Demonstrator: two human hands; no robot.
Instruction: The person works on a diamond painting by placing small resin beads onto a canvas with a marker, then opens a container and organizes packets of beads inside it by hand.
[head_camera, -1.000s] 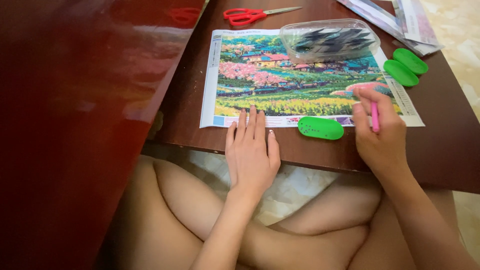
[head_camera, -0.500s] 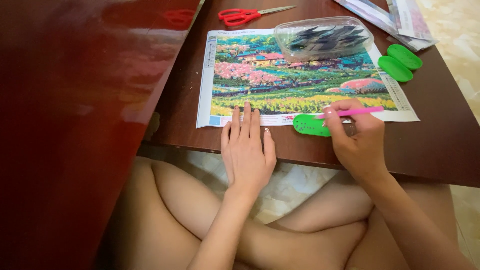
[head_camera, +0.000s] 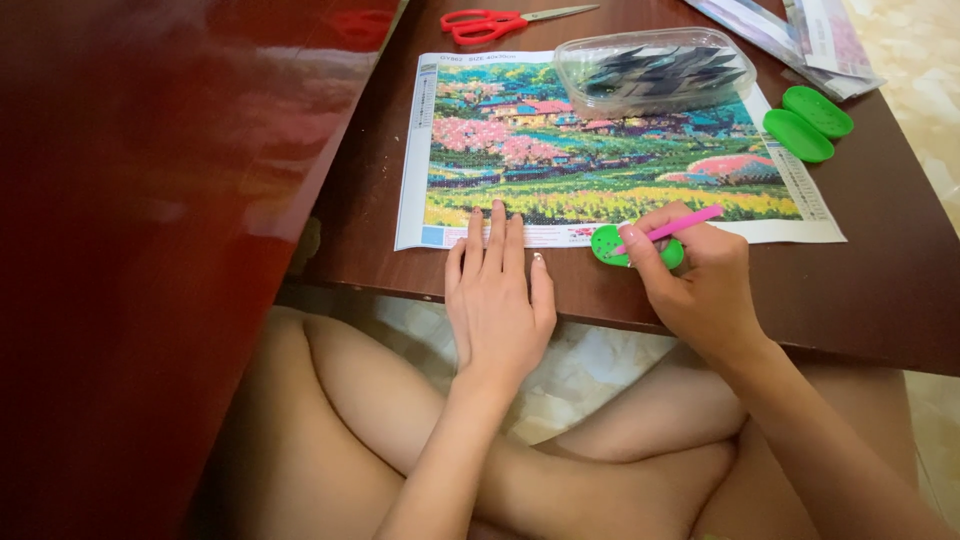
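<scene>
A colourful landscape bead picture (head_camera: 600, 150) lies flat on the low brown table (head_camera: 860, 290). My left hand (head_camera: 498, 292) rests palm down on the table's front edge, fingers spread, fingertips on the picture's lower border. My right hand (head_camera: 695, 280) grips a pink pen (head_camera: 672, 229) and points its tip down into a green oval tray (head_camera: 606, 243) holding small beads, just below the picture. My right hand covers part of that tray.
A clear plastic box (head_camera: 655, 72) of dark packets sits on the picture's top right. Two green oval trays (head_camera: 808, 122) lie to the right, red scissors (head_camera: 490, 24) at the back, plastic sleeves (head_camera: 800, 35) at the far right. A glossy red panel (head_camera: 150, 200) fills the left.
My right hand moved left from the picture's lower right edge and tilted the pink pen down into the green tray. My left hand stayed put.
</scene>
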